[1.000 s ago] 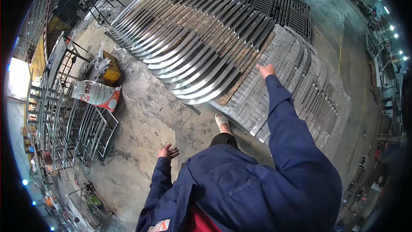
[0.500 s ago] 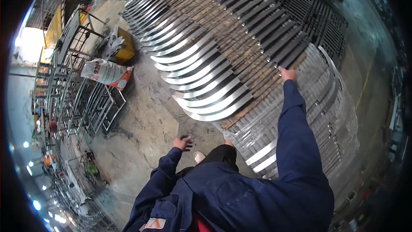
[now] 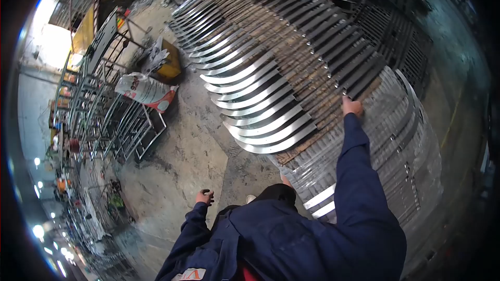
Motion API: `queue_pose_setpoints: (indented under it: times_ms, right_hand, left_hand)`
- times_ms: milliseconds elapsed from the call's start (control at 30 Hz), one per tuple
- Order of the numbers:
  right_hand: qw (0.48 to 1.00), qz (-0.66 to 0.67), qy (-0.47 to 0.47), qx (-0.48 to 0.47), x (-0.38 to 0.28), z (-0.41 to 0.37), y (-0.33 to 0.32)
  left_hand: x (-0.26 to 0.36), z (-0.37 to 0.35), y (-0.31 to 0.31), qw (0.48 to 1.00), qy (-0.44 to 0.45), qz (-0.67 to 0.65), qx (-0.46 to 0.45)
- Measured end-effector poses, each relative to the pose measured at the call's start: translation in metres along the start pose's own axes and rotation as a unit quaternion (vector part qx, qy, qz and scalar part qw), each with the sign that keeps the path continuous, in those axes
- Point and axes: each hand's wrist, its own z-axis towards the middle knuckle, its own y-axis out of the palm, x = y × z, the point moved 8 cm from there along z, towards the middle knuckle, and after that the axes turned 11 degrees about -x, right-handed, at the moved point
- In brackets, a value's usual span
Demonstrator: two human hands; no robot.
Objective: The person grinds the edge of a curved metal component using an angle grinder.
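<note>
Rows of curved metal strips [image 3: 273, 133] lie side by side on a brown backing, bright at their left ends and dark along the right row. My right hand [image 3: 352, 106] reaches over them, fingers closed at the near end of the dark strips [image 3: 359, 86]. What it pinches, if anything, is too small to make out. Low on the left, my left hand [image 3: 204, 196] hangs above the floor, fingers loosely bent and apart, holding nothing. Clear plastic wrap [image 3: 333, 161] covers more strips nearest my body.
A white and red sack [image 3: 143, 91] leans by a yellow bin [image 3: 169, 61] on the left. Metal frames [image 3: 138, 130] stand beside it on the concrete floor [image 3: 177, 171]. Dark slatted panels [image 3: 411, 57] lie beyond the strips at the right.
The view has shifted, so the strips sit lower and farther right. My left hand has swung left and down, away from the strips. My right hand stays at the same strip ends.
</note>
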Motion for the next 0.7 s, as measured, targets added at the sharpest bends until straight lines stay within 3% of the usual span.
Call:
queue_pose_setpoints:
  times_ms: [33,67,100,233,300,400,467,567,700]
  right_hand:
    - [0.995,-0.007,-0.063,0.08,-0.007,-0.034,-0.012]
    - [0.998,-0.022,-0.005,-0.053,-0.016,-0.071,-0.028]
    - [0.995,0.004,-0.016,-0.096,-0.018,-0.106,-0.032]
    - [0.988,0.026,-0.146,-0.03,0.019,-0.225,0.013]
    - [0.969,0.082,-0.203,-0.116,0.028,-0.298,0.02]
    - [0.954,0.04,-0.253,-0.157,0.064,-0.39,0.033]
    - [0.93,0.022,-0.273,-0.246,0.074,-0.437,0.022]
    - [0.921,-0.047,-0.315,-0.223,0.1,-0.475,-0.003]
    - [0.947,-0.04,-0.272,-0.166,0.159,-0.504,-0.045]
  left_hand:
    - [-0.01,0.006,-0.002,1.0,0.006,-0.003,-0.01]
    - [-0.017,0.009,-0.005,1.0,0.011,-0.004,-0.018]
    - [-0.021,0.012,-0.004,0.999,0.016,0.001,-0.032]
    - [-0.039,0.015,-0.01,0.997,0.06,-0.003,-0.052]
    - [-0.054,0.015,-0.017,0.995,0.081,0.022,-0.055]
    - [-0.088,0.015,-0.031,0.991,0.096,0.056,-0.068]
    - [-0.1,0.003,-0.035,0.988,0.094,0.104,-0.068]
    - [-0.128,-0.015,-0.042,0.98,0.094,0.167,-0.05]
    - [-0.175,-0.009,-0.044,0.968,0.119,0.21,-0.063]
